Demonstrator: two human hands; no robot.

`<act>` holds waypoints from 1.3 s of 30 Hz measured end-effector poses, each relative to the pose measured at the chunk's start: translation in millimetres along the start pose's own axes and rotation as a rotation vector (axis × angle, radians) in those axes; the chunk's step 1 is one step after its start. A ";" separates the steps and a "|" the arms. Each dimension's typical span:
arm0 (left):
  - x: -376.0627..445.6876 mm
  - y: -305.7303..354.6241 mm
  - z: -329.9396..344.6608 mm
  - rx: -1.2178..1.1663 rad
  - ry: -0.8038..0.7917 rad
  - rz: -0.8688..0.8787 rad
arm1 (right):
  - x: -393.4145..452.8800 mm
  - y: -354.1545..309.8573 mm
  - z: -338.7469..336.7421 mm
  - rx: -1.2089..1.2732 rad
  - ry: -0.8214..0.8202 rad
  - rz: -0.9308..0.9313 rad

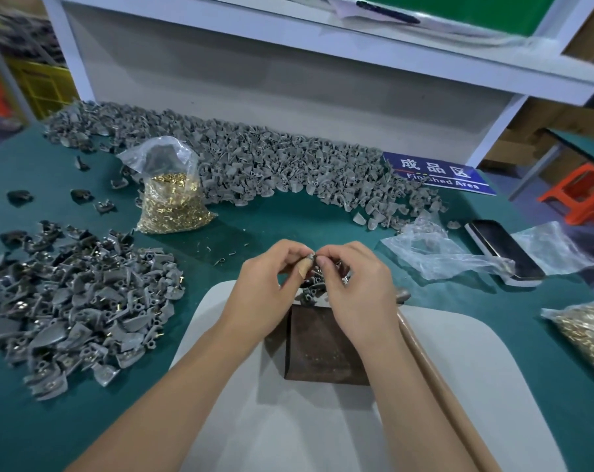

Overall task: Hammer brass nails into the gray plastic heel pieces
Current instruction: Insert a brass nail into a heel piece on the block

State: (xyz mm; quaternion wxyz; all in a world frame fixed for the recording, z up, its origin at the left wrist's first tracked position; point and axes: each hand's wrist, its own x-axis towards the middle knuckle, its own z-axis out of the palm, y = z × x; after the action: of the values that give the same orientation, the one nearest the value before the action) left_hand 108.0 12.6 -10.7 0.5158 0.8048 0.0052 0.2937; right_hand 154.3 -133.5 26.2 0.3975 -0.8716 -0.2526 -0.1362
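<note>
Your fingers (290,255) are curled in and pinching: both thumbs and forefingers meet on one small gray heel piece (312,256), held in the air just above the far edge of the dark metal block (324,349). Your left hand (271,287) grips it from the left and your right hand (353,287) from the right, fingertips nearly touching; whether a brass nail is already seated in it is hard to tell, since the piece is tiny and half hidden. A few more gray pieces (310,294) lie under your hands at the block's far edge. The block sits on a pale gray pad (459,369), and a wooden hammer handle (435,379) lies along its right side, untouched. To your left is a heap of heel pieces with brass nails showing (84,308); beyond it stands an open clear bag of brass nails (172,202). A long bank of plain gray heel pieces (254,165) runs across the far side of the green table (271,219). To your right lie crumpled plastic bags (438,253), a phone (503,250), a blue sign (442,173) and a second bag of nails (585,332).
</note>
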 end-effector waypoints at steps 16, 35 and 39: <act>0.1 -2.5 -3.4 0.050 -0.051 -0.007 | -4.7 -8.0 2.4 -0.263 -0.023 -0.140; 0.7 7.3 3.1 -0.322 0.033 -0.135 | 6.4 11.2 0.3 0.349 -0.015 0.047; 0.8 6.6 2.3 -0.335 0.030 -0.146 | 6.1 12.5 1.5 0.374 -0.027 0.068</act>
State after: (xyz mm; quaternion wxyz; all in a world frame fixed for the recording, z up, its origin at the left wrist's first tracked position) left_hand 107.8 7.9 -5.5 0.6625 0.7006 0.0225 0.2643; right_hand 166.3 -137.2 20.1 0.5536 -0.7923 -0.2491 -0.0616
